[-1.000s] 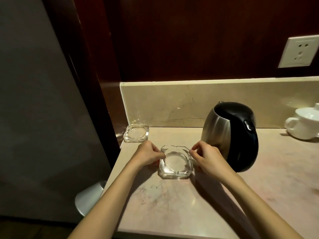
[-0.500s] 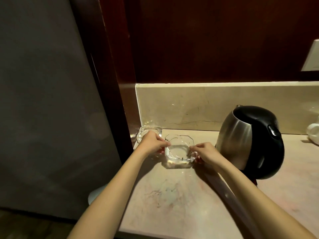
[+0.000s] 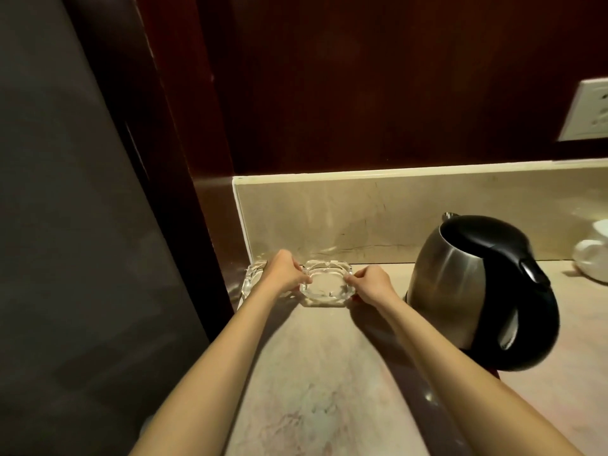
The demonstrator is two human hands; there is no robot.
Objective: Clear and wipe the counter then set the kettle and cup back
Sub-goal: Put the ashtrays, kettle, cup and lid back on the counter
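Left hand [image 3: 282, 271] and right hand [image 3: 370, 283] pinch opposite rims of a glass ashtray [image 3: 327, 283] near the counter's [image 3: 329, 373] back-left corner; smooth glass may slip and chip.

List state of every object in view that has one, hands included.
left hand: grips left edge of held ashtray
right hand: pinches its right edge
held ashtray: empty, upright, near counter's back left corner
second ashtray: on counter, partly hidden by left hand
kettle: upright, lid closed
cup: on counter, mostly out of frame
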